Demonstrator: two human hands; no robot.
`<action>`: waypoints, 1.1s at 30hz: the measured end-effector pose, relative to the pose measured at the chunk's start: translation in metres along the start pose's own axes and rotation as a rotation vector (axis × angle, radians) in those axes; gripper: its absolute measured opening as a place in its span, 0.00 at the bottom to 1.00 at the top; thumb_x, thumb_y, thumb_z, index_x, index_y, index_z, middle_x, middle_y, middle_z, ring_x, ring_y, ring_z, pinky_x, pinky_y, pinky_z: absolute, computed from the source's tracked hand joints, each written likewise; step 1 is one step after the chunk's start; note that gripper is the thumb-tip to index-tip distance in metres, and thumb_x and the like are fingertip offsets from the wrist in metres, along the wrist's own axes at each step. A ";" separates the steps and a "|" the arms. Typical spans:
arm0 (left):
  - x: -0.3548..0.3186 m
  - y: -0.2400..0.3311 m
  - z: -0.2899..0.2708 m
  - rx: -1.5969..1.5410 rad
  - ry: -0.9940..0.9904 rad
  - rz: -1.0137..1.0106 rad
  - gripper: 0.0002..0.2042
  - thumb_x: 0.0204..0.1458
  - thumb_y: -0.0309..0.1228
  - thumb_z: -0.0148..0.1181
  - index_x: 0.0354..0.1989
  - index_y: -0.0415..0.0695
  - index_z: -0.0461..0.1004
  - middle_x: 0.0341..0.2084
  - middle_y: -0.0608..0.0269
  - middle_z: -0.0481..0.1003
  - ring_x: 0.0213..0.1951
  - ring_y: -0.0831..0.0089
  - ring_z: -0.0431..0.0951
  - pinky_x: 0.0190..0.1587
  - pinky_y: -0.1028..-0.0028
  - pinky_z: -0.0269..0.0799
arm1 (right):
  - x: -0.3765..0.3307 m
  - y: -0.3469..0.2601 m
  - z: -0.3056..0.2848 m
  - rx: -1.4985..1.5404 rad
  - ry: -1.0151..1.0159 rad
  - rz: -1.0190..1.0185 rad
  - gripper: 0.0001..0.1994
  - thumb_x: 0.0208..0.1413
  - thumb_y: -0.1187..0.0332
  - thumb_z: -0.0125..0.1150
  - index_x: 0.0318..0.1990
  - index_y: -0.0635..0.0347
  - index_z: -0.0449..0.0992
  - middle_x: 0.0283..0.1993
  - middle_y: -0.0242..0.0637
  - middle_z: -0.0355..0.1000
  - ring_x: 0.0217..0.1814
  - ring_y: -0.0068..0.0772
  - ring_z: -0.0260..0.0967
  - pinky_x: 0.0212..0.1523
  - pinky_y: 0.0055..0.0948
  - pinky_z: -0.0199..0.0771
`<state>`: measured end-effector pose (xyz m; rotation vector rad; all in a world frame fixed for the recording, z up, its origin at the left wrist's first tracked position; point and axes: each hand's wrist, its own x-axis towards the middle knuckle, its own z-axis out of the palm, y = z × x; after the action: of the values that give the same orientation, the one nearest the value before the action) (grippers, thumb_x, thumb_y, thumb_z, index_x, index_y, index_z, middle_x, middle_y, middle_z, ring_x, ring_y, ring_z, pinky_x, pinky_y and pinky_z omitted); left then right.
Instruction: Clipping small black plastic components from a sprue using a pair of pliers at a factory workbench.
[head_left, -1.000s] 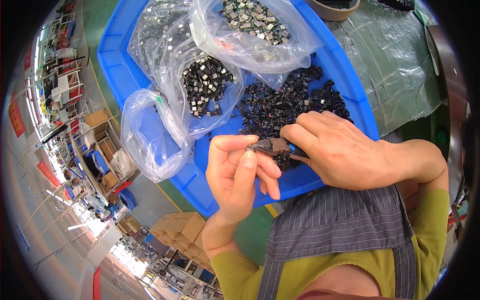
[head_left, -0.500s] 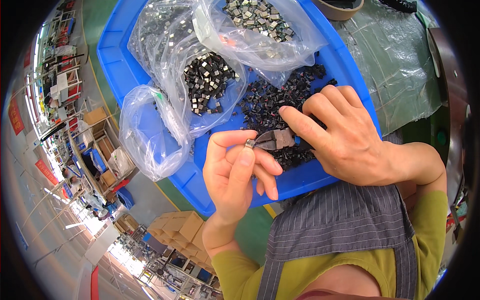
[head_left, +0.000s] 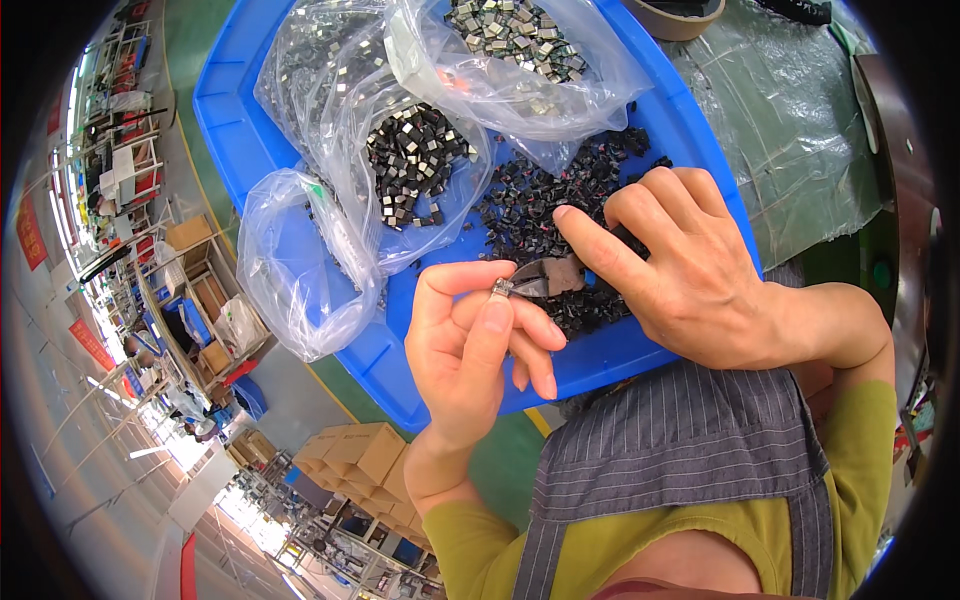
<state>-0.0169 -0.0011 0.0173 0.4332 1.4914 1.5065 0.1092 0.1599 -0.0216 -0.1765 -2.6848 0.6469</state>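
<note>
Between the thumb and index finger of my left hand (head_left: 470, 340) is a small metal connector (head_left: 502, 287). My right hand (head_left: 685, 265) is closed around a pair of cutting pliers (head_left: 562, 276), and its index finger lies stretched along the tool. The handles are mostly hidden under the palm. The jaws touch the connector's right end or lie very close to it; I cannot tell if they are closed on it. Below both hands, a heap of black plastic scraps (head_left: 540, 195) lies in a blue tray (head_left: 375, 370).
Clear plastic bags sit in the tray: one holds black-and-silver connectors (head_left: 420, 160), another silver connectors (head_left: 515, 40). A crumpled bag (head_left: 300, 290) lies at the left rim. A round container (head_left: 680, 18) stands at the back right on green sheeting (head_left: 790, 140). Cardboard boxes (head_left: 355, 455) stand lower left.
The pliers' jaws have shifted slightly left toward the connector, and the connector has tilted a little in my left fingers. My right index fingertip has moved slightly left and up.
</note>
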 end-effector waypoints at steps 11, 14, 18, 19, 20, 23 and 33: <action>-0.003 -0.001 0.001 0.106 0.003 0.050 0.10 0.61 0.25 0.42 0.49 0.37 0.58 0.26 0.49 0.77 0.17 0.73 0.75 0.18 0.82 0.64 | -0.001 0.000 -0.001 -0.010 -0.017 -0.014 0.24 0.40 0.71 0.58 0.50 0.59 0.70 0.34 0.36 0.63 0.34 0.37 0.61 0.37 0.36 0.59; -0.003 -0.003 0.001 0.153 0.004 0.078 0.10 0.62 0.24 0.42 0.50 0.37 0.58 0.27 0.50 0.77 0.19 0.72 0.77 0.20 0.81 0.67 | -0.001 -0.001 0.000 -0.018 -0.041 -0.024 0.23 0.41 0.70 0.57 0.50 0.59 0.69 0.33 0.36 0.62 0.34 0.37 0.60 0.36 0.35 0.59; -0.002 -0.006 0.004 0.212 0.013 0.136 0.10 0.61 0.26 0.42 0.49 0.36 0.58 0.25 0.47 0.76 0.18 0.69 0.76 0.19 0.79 0.70 | 0.000 -0.001 0.003 -0.101 -0.032 -0.054 0.18 0.43 0.67 0.55 0.43 0.62 0.70 0.31 0.35 0.61 0.35 0.33 0.60 0.34 0.31 0.57; -0.001 -0.006 0.006 0.264 0.046 0.158 0.11 0.61 0.27 0.42 0.48 0.34 0.58 0.23 0.44 0.76 0.14 0.67 0.75 0.17 0.77 0.71 | 0.000 -0.001 0.003 -0.101 -0.031 -0.052 0.18 0.43 0.67 0.55 0.43 0.62 0.70 0.31 0.35 0.61 0.35 0.33 0.60 0.34 0.31 0.57; -0.001 -0.007 0.006 0.264 0.043 0.157 0.11 0.61 0.27 0.42 0.48 0.34 0.58 0.23 0.44 0.76 0.14 0.67 0.75 0.17 0.77 0.71 | -0.001 -0.002 0.002 -0.111 -0.046 -0.053 0.17 0.43 0.68 0.55 0.43 0.62 0.70 0.30 0.34 0.61 0.35 0.33 0.60 0.34 0.31 0.57; 0.000 -0.009 0.006 0.278 0.021 0.180 0.10 0.61 0.26 0.42 0.48 0.34 0.58 0.23 0.45 0.76 0.15 0.66 0.76 0.18 0.76 0.73 | -0.001 -0.002 0.002 -0.135 -0.068 -0.053 0.17 0.43 0.68 0.55 0.43 0.63 0.69 0.30 0.34 0.60 0.35 0.33 0.59 0.33 0.30 0.57; -0.002 -0.011 0.000 0.278 -0.045 0.211 0.10 0.62 0.24 0.42 0.50 0.36 0.56 0.28 0.47 0.77 0.24 0.66 0.80 0.25 0.76 0.76 | -0.002 -0.004 0.004 -0.150 -0.106 -0.064 0.17 0.44 0.68 0.54 0.42 0.64 0.69 0.28 0.33 0.60 0.32 0.31 0.59 0.31 0.29 0.55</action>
<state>-0.0123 -0.0044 0.0080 0.8054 1.6672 1.4416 0.1091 0.1540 -0.0232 -0.0974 -2.8294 0.4476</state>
